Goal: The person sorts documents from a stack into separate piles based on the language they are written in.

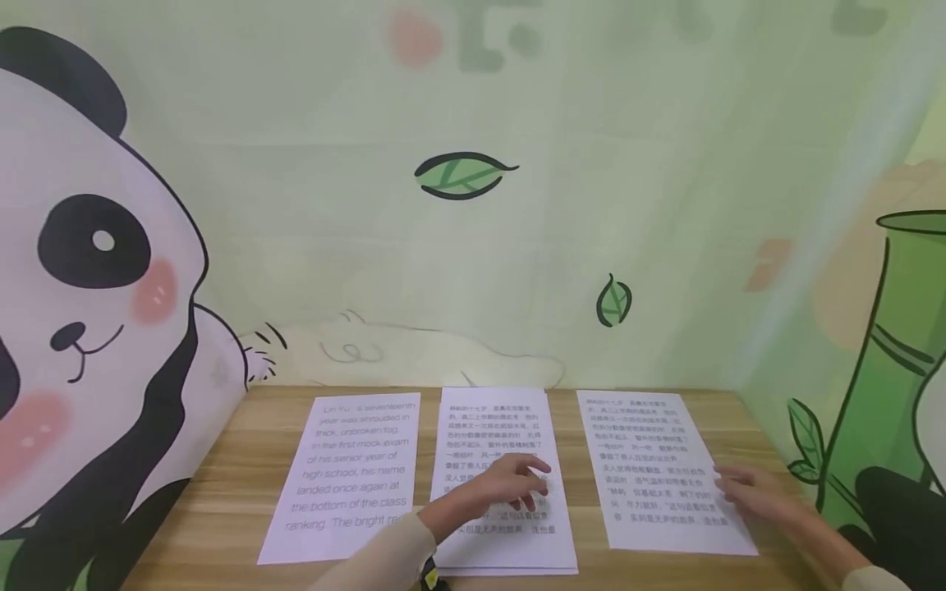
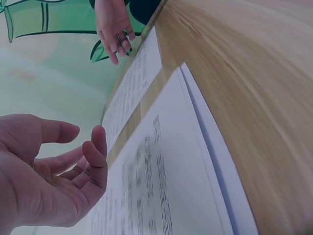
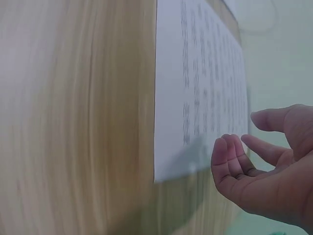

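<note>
Bent fingers (image 2: 98, 174) over smooth paper (image 2: 166, 176)

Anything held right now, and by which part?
Nothing is held: the left hand is over the middle sheets, the right hand near the right sheet.

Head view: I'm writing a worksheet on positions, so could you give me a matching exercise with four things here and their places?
1. Left hand
2. Right hand
3. English sheet
4. Panda drawing

A. at the right sheet's right edge
B. on the backdrop
C. over the middle papers
D. lying furthest left on the table

Pairs: 1-C, 2-A, 3-D, 4-B
</note>
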A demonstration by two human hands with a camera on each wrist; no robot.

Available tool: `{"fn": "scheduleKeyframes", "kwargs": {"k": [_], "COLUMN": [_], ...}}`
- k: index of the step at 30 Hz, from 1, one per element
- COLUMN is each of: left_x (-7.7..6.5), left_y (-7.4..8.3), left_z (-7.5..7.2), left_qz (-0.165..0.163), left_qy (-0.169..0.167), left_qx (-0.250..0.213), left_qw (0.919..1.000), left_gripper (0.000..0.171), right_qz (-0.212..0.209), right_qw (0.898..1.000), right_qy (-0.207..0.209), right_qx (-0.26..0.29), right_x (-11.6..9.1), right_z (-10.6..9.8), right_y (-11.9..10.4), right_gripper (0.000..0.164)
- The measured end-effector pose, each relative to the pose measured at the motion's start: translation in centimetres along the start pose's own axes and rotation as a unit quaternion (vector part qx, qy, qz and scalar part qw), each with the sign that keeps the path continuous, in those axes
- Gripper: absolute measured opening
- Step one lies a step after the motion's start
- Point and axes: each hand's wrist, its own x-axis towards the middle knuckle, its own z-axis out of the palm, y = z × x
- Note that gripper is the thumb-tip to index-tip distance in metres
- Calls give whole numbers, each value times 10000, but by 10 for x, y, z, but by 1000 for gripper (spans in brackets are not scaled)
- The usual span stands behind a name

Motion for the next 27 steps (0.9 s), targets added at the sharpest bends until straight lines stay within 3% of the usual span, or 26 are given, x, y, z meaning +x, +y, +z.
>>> {"fn": "scheduleKeyframes", "kwargs": {"k": [8, 15, 27], "left_x": [-29, -57, -99], "left_y": [-18, -45, -89], "left_z": [-30, -54, -97], "left_qz": [-105, -287, -394], "left_qy": [313, 631, 1467], "left_qx": [16, -25, -360], "left_qw": [9995, 9976, 9877], "left_gripper": [40, 42, 43], "right_qz": [-140, -469, -1166], "right_qw": [9999, 9979, 9851], "right_qy": [-62, -170, -892], "right_qx": [-20, 422, 899], "right_x": [12, 17, 15], "right_z": [31, 70, 107], "right_y": [-33, -55, -82], "right_gripper": [52, 48, 47]}}
